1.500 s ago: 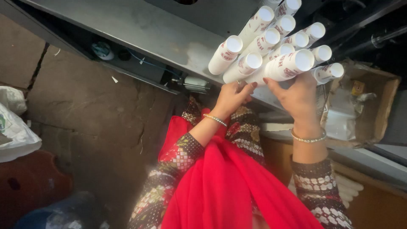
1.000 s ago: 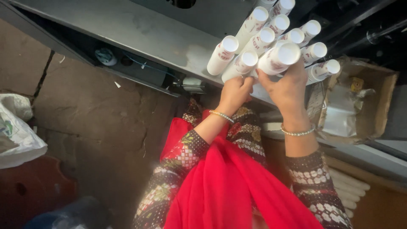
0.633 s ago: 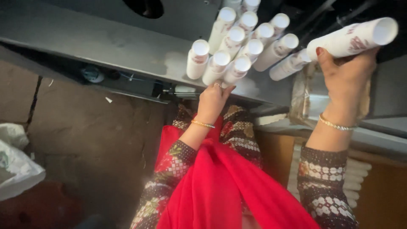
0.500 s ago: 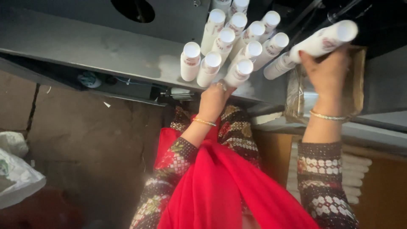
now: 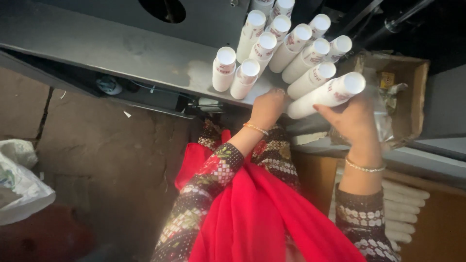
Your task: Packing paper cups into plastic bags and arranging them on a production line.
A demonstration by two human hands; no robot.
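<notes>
- Head view, looking straight down at two hands in front of a grey metal surface point(image 5: 121, 48).
- Cluster of white tubes point(image 5: 286, 41) with red print standing upright on the surface, open round ends facing up, packed close and touching one another.
- Left hand point(image 5: 268, 107) at the near edge of the cluster, fingers curled against the bottoms of the closest tubes; grip partly hidden, cannot tell whether clenched or merely pressing.
- Right hand point(image 5: 357, 119) grasping one white tube point(image 5: 327, 94), tilted and lying across the fingers, its open end pointing up and right, its lower end just beside the cluster.
- Thin bangle on each wrist; patterned sleeves and a red cloth point(image 5: 262, 218) over the lap below.
- Open cardboard box point(image 5: 415, 92) with clear plastic wrap to the right of the held tube.
- Stone floor point(image 5: 111, 155) to the left, with a white plastic bag point(image 5: 19, 184) at the left edge.
- Row of white rolls point(image 5: 405, 213) at lower right, beside the right forearm.
</notes>
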